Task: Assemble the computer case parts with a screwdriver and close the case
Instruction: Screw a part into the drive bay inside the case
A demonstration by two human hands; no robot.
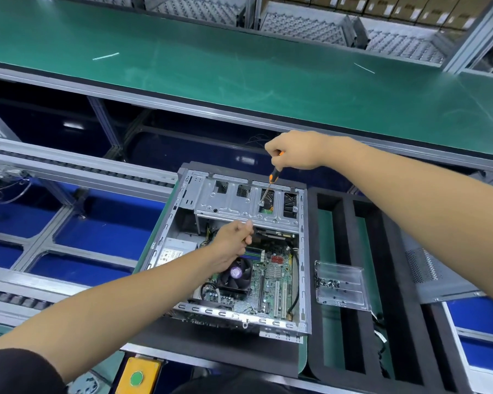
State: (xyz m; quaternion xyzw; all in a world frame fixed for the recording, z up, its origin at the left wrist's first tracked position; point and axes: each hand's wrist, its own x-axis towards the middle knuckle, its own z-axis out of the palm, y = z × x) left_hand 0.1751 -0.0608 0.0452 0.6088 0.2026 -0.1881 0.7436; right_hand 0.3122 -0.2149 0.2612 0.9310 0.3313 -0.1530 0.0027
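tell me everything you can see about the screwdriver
The screwdriver has an orange and black handle and a thin bare metal shaft. The right hand grips its handle from above. It is tilted, its tip down on the metal drive cage at the far end of the open computer case.

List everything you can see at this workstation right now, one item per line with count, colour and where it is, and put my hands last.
computer case: one, grey metal, open, lying on black foam at centre.
drive cage: one, silver, far end of the case.
motherboard: one, green, inside the case.
CPU fan: one, black, purple label, on the motherboard.
screwdriver: one, orange and black, tip down on the drive cage.
screw tray: one, clear plastic, right of the case, holding small dark screws.
side panel: one, grey, far right.
conveyor belt: one, green, behind.
button: one, green on yellow box, near edge.
left hand: over the case, fingers curled.
right hand: gripping the screwdriver.
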